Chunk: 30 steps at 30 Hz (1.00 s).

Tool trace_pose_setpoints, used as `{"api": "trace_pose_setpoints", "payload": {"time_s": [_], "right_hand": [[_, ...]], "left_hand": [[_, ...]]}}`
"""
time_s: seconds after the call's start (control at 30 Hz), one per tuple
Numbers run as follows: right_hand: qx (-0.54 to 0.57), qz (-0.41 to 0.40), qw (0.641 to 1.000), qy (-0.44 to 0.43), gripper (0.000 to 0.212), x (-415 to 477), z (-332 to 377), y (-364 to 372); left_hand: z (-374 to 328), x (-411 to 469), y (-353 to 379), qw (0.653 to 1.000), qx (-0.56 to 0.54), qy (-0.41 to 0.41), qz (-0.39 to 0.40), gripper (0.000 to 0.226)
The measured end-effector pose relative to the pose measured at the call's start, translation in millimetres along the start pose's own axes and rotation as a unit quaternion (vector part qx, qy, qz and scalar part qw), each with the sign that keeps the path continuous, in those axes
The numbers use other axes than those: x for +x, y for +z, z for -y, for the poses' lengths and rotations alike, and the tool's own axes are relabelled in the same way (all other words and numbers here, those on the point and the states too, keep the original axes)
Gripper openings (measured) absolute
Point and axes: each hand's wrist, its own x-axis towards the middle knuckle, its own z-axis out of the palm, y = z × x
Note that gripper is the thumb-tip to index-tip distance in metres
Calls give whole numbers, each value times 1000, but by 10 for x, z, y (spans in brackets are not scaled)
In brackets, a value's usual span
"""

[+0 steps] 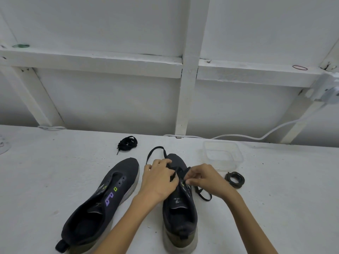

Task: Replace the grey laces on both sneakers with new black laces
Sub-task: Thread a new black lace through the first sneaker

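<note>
The person is working over the right-hand sneaker (180, 213), which is standing toe-away on the desk (55, 171). The left hand (159, 178) is curling its fingers round the black lace (156, 149), its grip closed on the strand above the tongue, while a loop is trailing past the toe. The right hand (205, 178) is pinching tightly at the eyelet row, apparently on the same lace, whose other end is lying beside the shoe.

I'd judge the first shoe's threading is only getting started. The other sneaker (102, 204) is lying alongside with bare eyelets, and a bundled black lace (127, 143) is waiting behind it. The grey laces (235, 178) are sitting coiled just beside a clear plastic tub (222, 154).

The next move is calling for feeding the tip through the following eyelet and pulling both ends even.
</note>
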Motion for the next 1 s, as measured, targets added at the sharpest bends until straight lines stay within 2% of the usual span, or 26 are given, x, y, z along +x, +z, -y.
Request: {"api": "trace_pose_setpoints", "payload": {"time_s": [0.1, 0.17, 0.23, 0.33, 0.47, 0.6, 0.73, 0.83, 0.9, 1.0], "right_hand": [[31, -29, 999, 20, 13, -16, -44, 115], [90, -45, 994, 33, 9, -36, -68, 175], [166, -49, 984, 44, 6, -61, -64, 202], [220, -45, 973, 52, 14, -91, -44, 192], [235, -42, 969, 56, 13, -90, -28, 177], [209, -25, 974, 79, 24, -79, -6, 192], [209, -10, 973, 98, 15, -66, 56, 155], [223, -10, 968, 115, 15, -65, 80, 137], [230, -17, 966, 118, 15, -78, 69, 135], [222, -26, 970, 99, 15, -85, 74, 155]], "left_hand": [[-1, 51, -12, 998, -38, -2, 41, 23], [19, 69, 9, 995, -84, -14, 54, 21], [27, 73, 32, 991, -121, -27, 57, 20], [18, 67, 61, 991, -127, -32, 39, 18], [1, 59, 77, 993, -107, -30, 25, 19], [-22, 19, 127, 997, -82, -3, 0, 15], [-87, 25, 137, 999, -25, 30, -31, 20], [-57, 38, 109, 998, -17, 23, -57, 22], [26, 53, 96, 996, -56, -5, -71, 20], [164, 62, 170, 975, -196, -64, -84, 18]]}}
